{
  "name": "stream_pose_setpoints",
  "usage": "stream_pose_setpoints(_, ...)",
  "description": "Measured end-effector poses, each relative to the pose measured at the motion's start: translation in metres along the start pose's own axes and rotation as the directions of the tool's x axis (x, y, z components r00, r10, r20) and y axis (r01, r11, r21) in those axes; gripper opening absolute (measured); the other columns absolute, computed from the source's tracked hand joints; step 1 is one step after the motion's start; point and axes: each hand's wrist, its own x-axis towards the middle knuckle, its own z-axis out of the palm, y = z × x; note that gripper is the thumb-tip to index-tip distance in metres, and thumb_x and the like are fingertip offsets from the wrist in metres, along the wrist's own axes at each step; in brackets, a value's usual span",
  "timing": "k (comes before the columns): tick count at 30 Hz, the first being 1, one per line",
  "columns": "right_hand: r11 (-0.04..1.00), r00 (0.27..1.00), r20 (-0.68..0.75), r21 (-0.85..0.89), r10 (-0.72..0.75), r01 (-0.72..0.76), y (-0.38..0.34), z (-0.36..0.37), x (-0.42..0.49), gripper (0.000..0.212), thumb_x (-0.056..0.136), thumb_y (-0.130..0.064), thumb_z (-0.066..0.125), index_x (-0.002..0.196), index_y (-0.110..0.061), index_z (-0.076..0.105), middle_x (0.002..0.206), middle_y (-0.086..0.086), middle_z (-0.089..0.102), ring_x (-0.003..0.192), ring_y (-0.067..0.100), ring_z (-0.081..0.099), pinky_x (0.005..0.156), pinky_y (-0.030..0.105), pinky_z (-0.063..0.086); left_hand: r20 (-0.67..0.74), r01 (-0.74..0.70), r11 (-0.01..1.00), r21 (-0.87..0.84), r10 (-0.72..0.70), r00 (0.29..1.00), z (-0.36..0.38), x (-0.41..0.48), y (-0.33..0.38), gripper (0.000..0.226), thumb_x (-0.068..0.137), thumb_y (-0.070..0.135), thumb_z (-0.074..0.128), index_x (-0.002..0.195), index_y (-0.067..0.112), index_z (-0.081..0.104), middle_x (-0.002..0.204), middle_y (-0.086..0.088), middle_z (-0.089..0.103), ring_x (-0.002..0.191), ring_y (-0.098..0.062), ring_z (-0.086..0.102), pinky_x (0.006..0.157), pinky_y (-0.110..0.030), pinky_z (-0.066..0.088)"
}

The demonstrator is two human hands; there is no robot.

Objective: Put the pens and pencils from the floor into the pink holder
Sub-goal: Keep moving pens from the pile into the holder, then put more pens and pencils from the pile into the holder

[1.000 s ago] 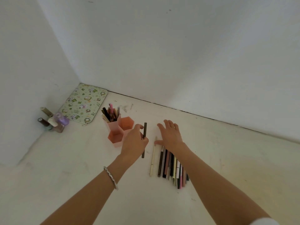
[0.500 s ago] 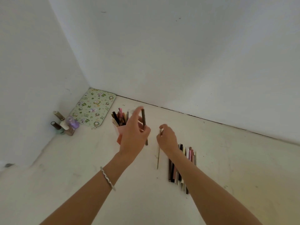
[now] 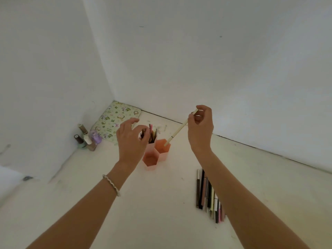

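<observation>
Several bottles (image 3: 88, 139) and a floral pouch (image 3: 115, 119) sit behind the pink holder (image 3: 152, 159).

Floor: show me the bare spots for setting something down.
Bare: the strip between the pink holder and the row of pens; the wide floor left of the holder, nearer than the bottles. Crowded: the corner with bottles and floral pad.

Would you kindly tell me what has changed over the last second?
The left hand carried the dark pen to the pink holder; its grip is unclear. The right hand lifted a cream pencil from the floor row, tip now in the holder. Bottles and pouch unmoved.
</observation>
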Motion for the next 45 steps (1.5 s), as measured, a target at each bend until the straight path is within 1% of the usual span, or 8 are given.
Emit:
stream_pose_setpoints(7,0.979,0.982,0.016,0.076,-0.189,0.187,-0.012,0.031,-0.023,0.027,0.092,-0.006,0.057,0.109,-0.025,0.052,0.091,-0.007,0.06,0.08,0.007,0.06,0.076,0.014,0.048,-0.072,0.103,0.983,-0.151,-0.115,0.991,-0.017,0.009,-0.004,0.03,0.095,0.017,0.041,0.113,0.01,0.064,0.121,-0.008,0.056,0.119,-0.024,0.049,0.104,-0.034,0.038)
stream_pose_setpoints(17,0.755,0.793,0.431,-0.309,-0.43,0.578,0.032,0.042,-0.055,0.03,0.086,-0.006,0.059,0.114,-0.011,0.068,0.114,0.009,0.063,0.1,0.025,0.059,0.09,0.037,0.048,-0.071,0.119,0.944,-0.308,-0.147,0.987,-0.02,0.008,0.024,0.025,0.094,0.006,0.045,0.113,0.014,0.06,0.113,0.006,0.049,0.094,-0.016,0.057,0.081,-0.032,0.052)
stream_pose_setpoints(21,0.877,0.915,0.278,-0.301,-0.294,0.374,0.031,0.011,-0.037,0.042,0.082,0.002,0.05,0.121,-0.011,0.061,0.11,0.001,0.062,0.095,0.015,0.058,0.088,0.03,0.049,0.003,0.057,0.939,-0.339,-0.06,0.998,-0.001,-0.011,0.061,0.021,0.087,0.003,0.051,0.101,0.019,0.055,0.101,0.012,0.05,0.079,-0.006,0.055,0.068,-0.02,0.048)
stream_pose_setpoints(24,0.933,0.975,0.154,-0.299,-0.161,0.202,0.034,-0.024,-0.017,0.042,0.084,0.005,0.047,0.118,-0.016,0.061,0.106,-0.005,0.061,0.09,0.006,0.057,0.08,0.02,0.046,0.267,0.1,0.962,-0.255,-0.029,0.963,0.031,-0.038,0.09,0.019,0.087,0.007,0.057,0.097,0.023,0.054,0.092,0.012,0.055,0.073,-0.004,0.055,0.069,-0.022,0.049)
stream_pose_setpoints(28,0.95,0.997,0.07,-0.307,-0.028,0.048,0.047,-0.071,-0.005,0.043,0.083,0.004,0.044,0.112,-0.024,0.061,0.096,-0.009,0.062,0.074,0.006,0.055,0.07,0.02,0.045,0.728,0.195,0.98,0.045,-0.166,0.666,0.084,-0.089,0.117,0.024,0.089,0.015,0.051,0.112,0.019,0.052,0.107,0.0,0.061,0.094,-0.017,0.06,0.084,-0.031,0.051)
stream_pose_setpoints(31,0.954,0.997,0.071,-0.299,0.038,-0.015,0.058,-0.097,-0.007,0.041,0.084,0.002,0.043,0.106,-0.027,0.061,0.09,-0.01,0.063,0.065,0.006,0.053,0.063,0.024,0.047,0.801,0.239,0.952,0.193,-0.293,0.522,0.108,-0.117,0.122,0.033,0.091,0.011,0.046,0.123,0.013,0.045,0.112,-0.007,0.062,0.1,-0.025,0.062,0.086,-0.036,0.053)
stream_pose_setpoints(38,0.937,0.987,0.115,-0.344,0.115,-0.069,0.079,-0.124,-0.012,0.034,0.088,-0.002,0.047,0.103,-0.029,0.061,0.088,-0.012,0.064,0.064,0.007,0.054,0.064,0.025,0.05,0.756,0.151,0.947,0.282,-0.317,0.573,0.123,-0.131,0.119,0.029,0.093,0.015,0.054,0.118,0.013,0.04,0.093,-0.002,0.058,0.078,-0.019,0.058,0.064,-0.028,0.046)
stream_pose_setpoints(45,0.874,0.956,0.24,-0.484,0.168,-0.032,0.087,-0.12,-0.013,0.025,0.092,-0.007,0.048,0.103,-0.021,0.065,0.089,-0.009,0.065,0.063,0.007,0.053,0.067,0.023,0.045,0.746,0.238,0.945,0.225,-0.324,0.581,0.117,-0.111,0.113,0.039,0.086,0.017,0.06,0.118,0.012,0.04,0.099,-0.006,0.062,0.086,-0.023,0.065,0.076,-0.037,0.057)
